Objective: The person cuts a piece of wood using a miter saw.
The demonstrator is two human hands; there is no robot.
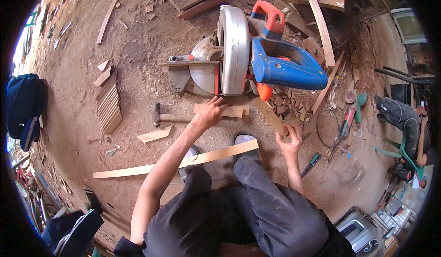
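A circular saw with a grey guard and blue-and-red handles rests on the dirt floor in front of me. My left hand is at the saw's near edge, fingers bent and close together over short wood strips. Its fingertips are partly hidden, so what they grip cannot be made out. Between the thumb and fingers of my right hand is one end of a short flat wood piece, its far end pointing up toward the saw's orange part. A hammer lies beside my left hand.
A long wood strip lies across my feet. Slanted, stacked pieces are at left. On the right are an angle grinder, a screwdriver and wood offcuts. Another person sits far right; someone's dark-clothed leg shows lower left.
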